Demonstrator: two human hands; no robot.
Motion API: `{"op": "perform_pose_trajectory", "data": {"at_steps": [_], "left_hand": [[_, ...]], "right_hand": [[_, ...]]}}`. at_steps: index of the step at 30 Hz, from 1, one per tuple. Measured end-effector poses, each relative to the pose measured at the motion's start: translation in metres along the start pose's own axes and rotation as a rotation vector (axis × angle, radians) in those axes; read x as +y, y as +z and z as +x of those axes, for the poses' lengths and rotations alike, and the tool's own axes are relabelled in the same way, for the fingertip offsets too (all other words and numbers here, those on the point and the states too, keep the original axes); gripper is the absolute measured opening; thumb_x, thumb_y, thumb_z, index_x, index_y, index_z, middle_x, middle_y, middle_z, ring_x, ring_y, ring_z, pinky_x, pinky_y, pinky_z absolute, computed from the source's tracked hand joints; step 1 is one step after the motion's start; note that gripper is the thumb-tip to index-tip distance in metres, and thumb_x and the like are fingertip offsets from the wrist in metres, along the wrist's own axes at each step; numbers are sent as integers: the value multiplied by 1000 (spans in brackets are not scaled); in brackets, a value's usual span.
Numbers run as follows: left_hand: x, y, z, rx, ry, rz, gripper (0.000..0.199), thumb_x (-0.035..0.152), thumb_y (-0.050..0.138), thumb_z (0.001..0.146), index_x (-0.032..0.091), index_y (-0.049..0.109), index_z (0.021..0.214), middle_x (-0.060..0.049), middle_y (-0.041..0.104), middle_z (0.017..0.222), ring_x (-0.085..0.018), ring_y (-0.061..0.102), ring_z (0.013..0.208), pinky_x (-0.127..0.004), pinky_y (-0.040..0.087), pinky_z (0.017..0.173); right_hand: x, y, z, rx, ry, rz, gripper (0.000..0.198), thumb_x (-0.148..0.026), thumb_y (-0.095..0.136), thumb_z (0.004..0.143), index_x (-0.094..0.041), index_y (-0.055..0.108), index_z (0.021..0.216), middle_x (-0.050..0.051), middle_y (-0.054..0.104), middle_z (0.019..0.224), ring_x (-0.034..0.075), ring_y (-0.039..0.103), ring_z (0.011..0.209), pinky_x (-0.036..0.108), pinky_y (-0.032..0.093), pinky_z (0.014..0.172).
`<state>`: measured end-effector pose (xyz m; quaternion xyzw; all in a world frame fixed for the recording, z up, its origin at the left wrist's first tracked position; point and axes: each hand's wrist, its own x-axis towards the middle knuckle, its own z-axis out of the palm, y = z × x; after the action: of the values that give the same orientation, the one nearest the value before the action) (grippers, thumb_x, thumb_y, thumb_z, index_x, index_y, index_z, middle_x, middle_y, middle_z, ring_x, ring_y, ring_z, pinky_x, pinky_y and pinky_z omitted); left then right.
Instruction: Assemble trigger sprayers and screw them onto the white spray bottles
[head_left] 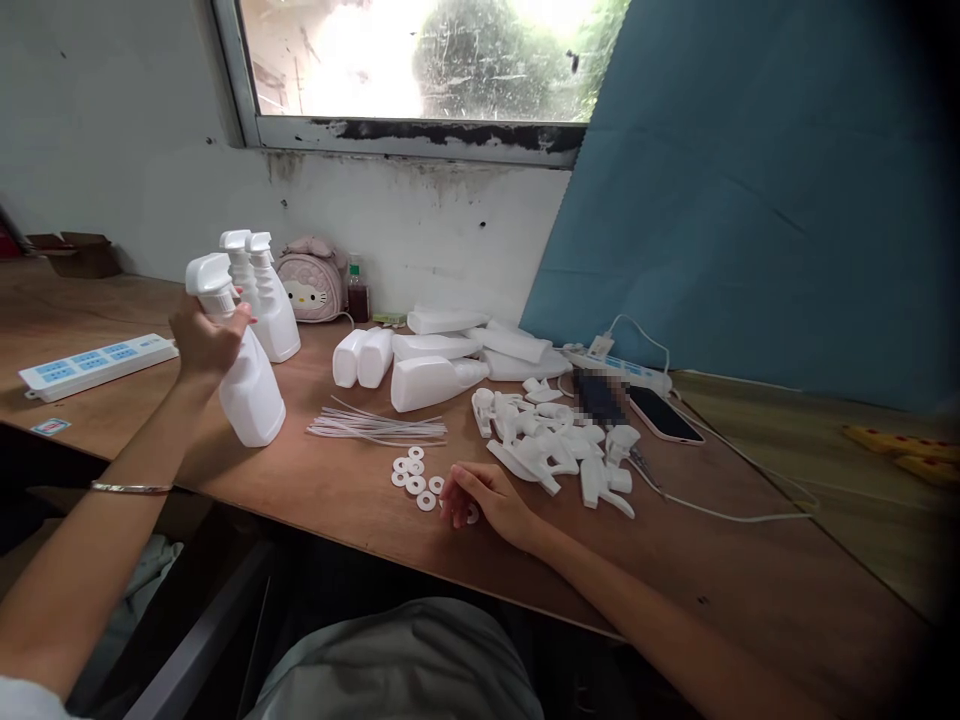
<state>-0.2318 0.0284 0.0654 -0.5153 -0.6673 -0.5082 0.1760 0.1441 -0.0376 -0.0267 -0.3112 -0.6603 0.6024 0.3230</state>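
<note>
My left hand is wrapped round the neck of a white spray bottle, just under its trigger head. The bottle is tilted slightly at the table's left side. Behind it stand two more white spray bottles with heads on. My right hand rests low over the table's front, fingers curled together at a scatter of white ring washers. Whatever its fingertips may hold is hidden. Thin white tubes lie beyond the washers. Loose white trigger heads are heaped to the right of them.
Several headless white bottles lie at the back middle. A power strip sits far left, a phone and a cable at right. A pink bag and a small dark-liquid bottle stand by the wall.
</note>
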Motion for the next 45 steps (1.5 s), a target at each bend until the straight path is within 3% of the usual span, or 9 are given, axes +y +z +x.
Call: {"op": "perform_pose_trajectory", "data": {"at_steps": [2,4,11,19,28,31,36,40,45], "left_hand": [[-5,9,-8,5,-59,108,53,35,60,68,10,47,113,-10,62,102,-22,61,90,-34,46,80],[-11,21,-21,-99,-187,199,67,41,66,63,9,41,116,-14,61,105,-28,60,93,-36,47,77],[-22,55,-54,-350,-326,276,76,50,61,65,11,31,123,-16,55,115,-30,57,97,-38,46,76],[-43,93,-55,-495,-317,318,56,48,55,70,9,50,110,-19,59,109,-33,55,102,-35,46,76],[-56,115,-39,-522,-339,372,56,49,48,76,3,53,107,-26,54,112,-36,51,105,-39,42,84],[-62,119,-36,-506,-359,399,57,50,45,77,2,52,109,-27,52,112,-36,50,105,-41,41,84],[-67,121,-30,-480,-364,439,56,48,44,79,1,48,112,-27,51,112,-35,50,105,-41,39,87],[-68,120,-28,-463,-356,472,57,48,44,80,1,47,112,-26,51,111,-35,51,103,-41,38,86],[-63,119,-38,-433,-363,558,56,40,44,80,-3,43,114,-31,46,116,-39,45,109,-45,36,87]], "right_hand": [[0,0,0,-2,-5,0,43,-52,46,81,-13,59,68,2,63,57,7,53,43,19,40,43],[-1,0,0,-11,-4,3,43,-52,46,80,-13,58,68,2,63,57,7,53,43,19,40,43],[3,0,1,-43,6,-16,43,-50,44,83,-13,58,68,2,62,57,7,53,44,18,40,44],[4,0,0,-39,10,-33,43,-49,44,84,-13,58,67,2,62,57,7,53,45,18,40,44],[7,-7,3,280,-83,-154,43,-49,43,84,-14,56,62,0,55,50,9,49,41,20,36,40],[8,-13,5,360,-167,-434,42,-43,37,87,-15,56,63,1,57,52,10,50,44,22,38,45],[7,-25,8,533,-423,-1257,26,-26,42,85,-16,58,67,6,61,67,18,53,70,28,41,65],[5,-31,12,627,-429,-1459,19,-21,46,82,-14,59,94,10,59,98,23,48,93,33,38,82],[8,-34,14,663,-300,-1570,27,-22,46,81,-13,54,106,13,53,110,26,42,101,37,35,85]]}}
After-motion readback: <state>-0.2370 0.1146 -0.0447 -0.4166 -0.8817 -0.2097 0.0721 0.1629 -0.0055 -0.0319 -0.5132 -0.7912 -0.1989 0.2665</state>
